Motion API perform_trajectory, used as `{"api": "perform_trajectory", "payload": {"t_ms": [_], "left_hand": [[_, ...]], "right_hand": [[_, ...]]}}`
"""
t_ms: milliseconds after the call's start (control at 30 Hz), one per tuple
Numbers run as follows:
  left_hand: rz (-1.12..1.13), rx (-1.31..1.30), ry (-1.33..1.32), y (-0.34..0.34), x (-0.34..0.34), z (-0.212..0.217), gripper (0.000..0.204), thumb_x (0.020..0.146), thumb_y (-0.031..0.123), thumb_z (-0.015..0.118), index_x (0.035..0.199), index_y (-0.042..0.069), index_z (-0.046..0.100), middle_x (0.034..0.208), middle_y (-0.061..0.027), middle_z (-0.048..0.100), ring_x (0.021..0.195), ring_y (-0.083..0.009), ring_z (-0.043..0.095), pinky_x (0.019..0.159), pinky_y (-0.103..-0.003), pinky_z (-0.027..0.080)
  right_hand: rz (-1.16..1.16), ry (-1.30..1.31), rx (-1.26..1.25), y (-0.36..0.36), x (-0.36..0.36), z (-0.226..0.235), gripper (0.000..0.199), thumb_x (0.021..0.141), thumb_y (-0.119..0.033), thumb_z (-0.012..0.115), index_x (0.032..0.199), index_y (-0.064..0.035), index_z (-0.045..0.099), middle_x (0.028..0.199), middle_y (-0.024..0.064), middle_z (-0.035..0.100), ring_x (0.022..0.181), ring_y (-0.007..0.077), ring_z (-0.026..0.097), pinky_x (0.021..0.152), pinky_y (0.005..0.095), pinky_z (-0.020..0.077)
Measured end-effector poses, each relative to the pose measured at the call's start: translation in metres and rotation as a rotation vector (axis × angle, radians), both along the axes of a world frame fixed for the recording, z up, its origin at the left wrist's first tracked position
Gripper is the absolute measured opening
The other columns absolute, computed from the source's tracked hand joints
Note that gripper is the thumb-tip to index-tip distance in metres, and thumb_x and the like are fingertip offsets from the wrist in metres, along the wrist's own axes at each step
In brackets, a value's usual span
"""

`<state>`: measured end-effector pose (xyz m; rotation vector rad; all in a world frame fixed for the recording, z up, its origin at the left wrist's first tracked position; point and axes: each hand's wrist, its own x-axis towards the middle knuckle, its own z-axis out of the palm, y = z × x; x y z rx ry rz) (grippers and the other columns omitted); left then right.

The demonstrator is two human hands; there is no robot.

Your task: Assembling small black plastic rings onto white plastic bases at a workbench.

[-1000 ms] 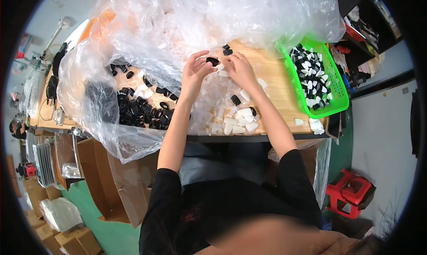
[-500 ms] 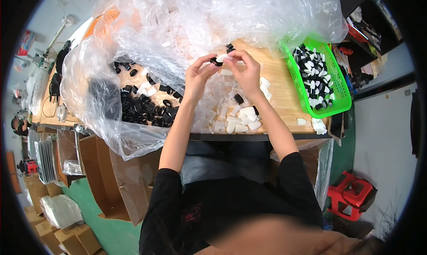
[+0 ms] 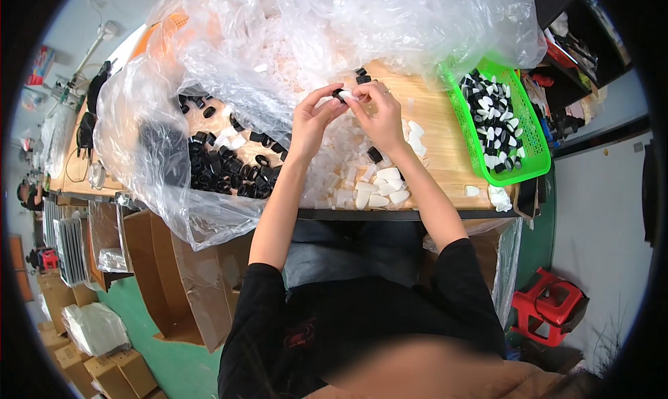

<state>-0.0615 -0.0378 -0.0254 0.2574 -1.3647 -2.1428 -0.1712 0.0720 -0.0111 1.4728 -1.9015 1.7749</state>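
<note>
My left hand [image 3: 313, 118] and my right hand [image 3: 379, 114] meet above the wooden table [image 3: 438, 121], fingertips pinched together. Between them sit a small black ring [image 3: 339, 93] in the left fingers and a small white plastic piece [image 3: 348, 96] in the right fingers, pressed against each other. Below the hands lies a heap of white plastic pieces [image 3: 372, 187] near the table's front edge. Loose black rings [image 3: 223, 166] lie to the left on clear plastic.
A green basket [image 3: 529, 148] with black and white parts stands at the right. Large clear plastic bags [image 3: 334, 30] cover the back and left of the table. Open cardboard boxes [image 3: 160, 267] stand below on the left, a red stool [image 3: 553, 305] on the right.
Both hands have lifted from the pile of pieces and come together, now holding a black ring and a white piece between the fingertips.
</note>
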Motion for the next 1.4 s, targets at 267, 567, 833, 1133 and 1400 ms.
{"api": "perform_trajectory", "payload": {"t_ms": [267,567,833,1133,1400], "left_hand": [[-0.009,-0.009,-0.001,0.0,0.0,0.0,0.032,0.094,-0.002,0.054,0.126,-0.003,0.056,0.111,-0.0136,0.065,0.103,-0.0179,0.064,0.098,-0.034,0.052],[0.054,-0.052,-0.027,-0.001,-0.001,-0.006,0.028,0.094,-0.004,0.053,0.121,-0.003,0.062,0.11,-0.0082,0.058,0.1,-0.0173,0.063,0.093,-0.032,0.055],[0.084,-0.11,-0.02,0.001,0.002,0.002,0.029,0.092,-0.002,0.059,0.121,-0.003,0.062,0.103,-0.0071,0.058,0.097,-0.0162,0.062,0.089,-0.032,0.057],[0.178,-0.206,0.084,-0.001,-0.001,-0.003,0.03,0.092,-0.006,0.055,0.121,-0.001,0.053,0.095,-0.0034,0.057,0.09,-0.0104,0.059,0.085,-0.033,0.057],[0.02,-0.102,0.003,-0.002,0.002,0.002,0.028,0.092,-0.001,0.054,0.12,-0.002,0.054,0.107,-0.01,0.062,0.096,-0.0149,0.061,0.087,-0.032,0.053]], "right_hand": [[0.005,0.026,-0.008,0.0,-0.001,0.0,0.015,0.081,-0.007,0.074,0.089,-0.0034,0.061,0.084,0.0057,0.062,0.071,0.0177,0.057,0.065,0.0287,0.047],[0.113,-0.071,0.01,-0.001,-0.001,0.0,0.016,0.083,-0.01,0.072,0.093,-0.0041,0.06,0.085,0.0069,0.061,0.08,0.0199,0.062,0.067,0.0302,0.053],[0.172,-0.315,0.006,0.001,-0.003,0.001,0.034,0.079,-0.011,0.079,0.099,-0.0025,0.054,0.093,0.0088,0.067,0.077,0.014,0.062,0.071,0.0275,0.0521],[0.23,-0.531,-0.158,0.003,-0.003,0.008,0.039,0.078,-0.003,0.078,0.104,-0.0018,0.049,0.098,0.0118,0.066,0.085,0.014,0.064,0.077,0.0274,0.0517],[0.158,-0.363,-0.046,0.005,-0.004,0.008,0.025,0.078,-0.006,0.078,0.097,-0.0012,0.062,0.095,0.0072,0.068,0.083,0.0134,0.065,0.077,0.0273,0.0525]]}}
